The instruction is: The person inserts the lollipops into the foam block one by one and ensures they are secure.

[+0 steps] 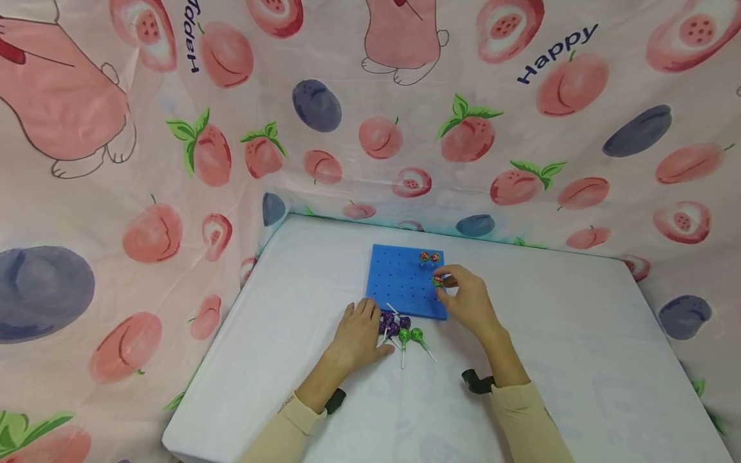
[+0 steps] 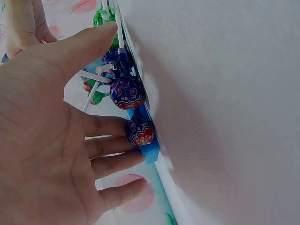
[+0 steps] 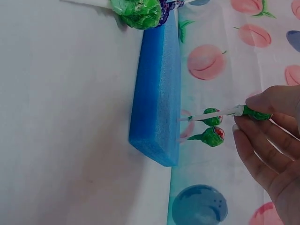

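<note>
My right hand [image 1: 467, 301] pinches a red-and-green wrapped lollipop [image 3: 257, 113] between thumb and fingertips, over the right side of a blue foam board [image 1: 384, 260] with rows of small holes. In the right wrist view its white stick [image 3: 213, 115] points toward the board's face. Two similar lollipops [image 1: 429, 256] stand in the board near its far right corner. My left hand [image 1: 357, 335] rests on the table by the board's near edge, fingers extended beside several purple-wrapped lollipops [image 1: 393, 326]. One purple lollipop [image 2: 139, 130] lies right at its fingertips.
Two bright green lollipops [image 1: 410, 334] lie right of the purple ones, sticks toward me. A white cloth [image 1: 579, 334] covers the table. Fruit-printed fabric [image 1: 405, 135] hangs behind and at the left side. Dark wrist mounts [image 1: 478, 382] sit at both wrists.
</note>
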Available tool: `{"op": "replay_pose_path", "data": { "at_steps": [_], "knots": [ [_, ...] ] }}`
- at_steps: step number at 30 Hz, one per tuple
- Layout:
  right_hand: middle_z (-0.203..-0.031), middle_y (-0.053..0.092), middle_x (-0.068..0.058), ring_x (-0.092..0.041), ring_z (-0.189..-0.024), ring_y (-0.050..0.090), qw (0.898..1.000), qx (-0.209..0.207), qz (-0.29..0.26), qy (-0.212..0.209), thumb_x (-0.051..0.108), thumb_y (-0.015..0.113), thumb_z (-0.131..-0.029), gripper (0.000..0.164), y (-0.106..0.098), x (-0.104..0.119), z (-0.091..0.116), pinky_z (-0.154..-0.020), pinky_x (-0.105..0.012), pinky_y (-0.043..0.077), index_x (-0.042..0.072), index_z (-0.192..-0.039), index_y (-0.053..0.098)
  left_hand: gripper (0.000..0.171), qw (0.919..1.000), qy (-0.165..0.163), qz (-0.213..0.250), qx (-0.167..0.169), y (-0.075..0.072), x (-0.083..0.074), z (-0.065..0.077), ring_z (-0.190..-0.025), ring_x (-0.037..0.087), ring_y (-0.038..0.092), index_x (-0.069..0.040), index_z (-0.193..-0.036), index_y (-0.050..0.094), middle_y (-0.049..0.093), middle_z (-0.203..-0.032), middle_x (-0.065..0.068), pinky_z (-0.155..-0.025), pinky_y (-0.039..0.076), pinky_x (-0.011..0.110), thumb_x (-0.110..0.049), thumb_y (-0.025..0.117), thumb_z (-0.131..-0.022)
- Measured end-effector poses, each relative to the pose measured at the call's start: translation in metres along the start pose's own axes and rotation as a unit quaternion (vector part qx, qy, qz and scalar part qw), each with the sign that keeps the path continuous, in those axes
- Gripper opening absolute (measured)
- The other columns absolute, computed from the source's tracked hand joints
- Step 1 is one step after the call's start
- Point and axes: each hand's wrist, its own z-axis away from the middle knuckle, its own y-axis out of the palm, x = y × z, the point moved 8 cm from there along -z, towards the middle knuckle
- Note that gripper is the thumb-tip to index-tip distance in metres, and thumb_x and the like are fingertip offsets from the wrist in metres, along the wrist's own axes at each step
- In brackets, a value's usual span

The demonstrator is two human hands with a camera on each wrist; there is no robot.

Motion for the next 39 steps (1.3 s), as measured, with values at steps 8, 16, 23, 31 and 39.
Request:
{"op": "replay_pose_path", "data": {
  "at_steps": [8,16,23,31,39],
  "knots": [
    [-0.114,0.074,-0.011,-0.029,-0.095,0.075,1.000,-0.021,-0.014,0.010,-0.001,0.083,-0.085,0.039,-0.003,-0.006,-0.004,-0.084,-0.050,0.062,0.009,-0.120,0.069,0.096,1.0000,0.002,0.001,0.002,0.005,0.001,-0.001,-0.143,0.035,0.043,0.005,-0.149,0.049,0.049,-0.152,0.022,-0.118,0.038,0.052,-0.068,0.069,-0.090],
    [-0.113,0.074,-0.012,-0.030,-0.095,0.076,0.999,-0.032,-0.023,0.028,-0.001,0.084,-0.085,0.037,-0.003,-0.011,-0.006,-0.083,-0.051,0.062,0.009,-0.118,0.069,0.097,1.0000,0.000,0.007,0.005,0.008,0.002,-0.002,-0.144,0.036,0.043,0.005,-0.150,0.048,0.047,-0.154,0.022,-0.119,0.036,0.053,-0.068,0.069,-0.090],
    [-0.112,0.074,-0.012,-0.030,-0.093,0.076,0.999,-0.035,-0.034,0.023,-0.001,0.083,-0.086,0.036,-0.002,-0.014,-0.010,-0.082,-0.047,0.063,0.006,-0.119,0.070,0.095,0.9999,-0.003,0.008,0.007,0.003,0.000,-0.001,-0.144,0.035,0.043,0.005,-0.149,0.049,0.047,-0.153,0.022,-0.119,0.037,0.053,-0.067,0.069,-0.091],
    [-0.112,0.074,-0.012,-0.032,-0.094,0.076,0.998,-0.038,-0.040,0.023,-0.001,0.083,-0.086,0.036,0.000,-0.017,-0.014,-0.084,-0.048,0.062,0.006,-0.118,0.070,0.094,1.0000,-0.002,0.008,0.004,-0.001,-0.001,0.000,-0.144,0.035,0.043,0.005,-0.148,0.050,0.048,-0.153,0.022,-0.118,0.037,0.053,-0.066,0.069,-0.091],
    [-0.112,0.074,-0.012,-0.031,-0.094,0.076,0.998,-0.047,-0.035,0.030,0.000,0.083,-0.086,0.035,0.002,-0.023,-0.017,-0.083,-0.048,0.062,0.007,-0.118,0.071,0.094,0.9999,-0.003,0.010,0.003,0.001,0.000,0.000,-0.144,0.036,0.043,0.005,-0.148,0.050,0.048,-0.153,0.022,-0.118,0.037,0.053,-0.066,0.070,-0.090]
  ]
}}
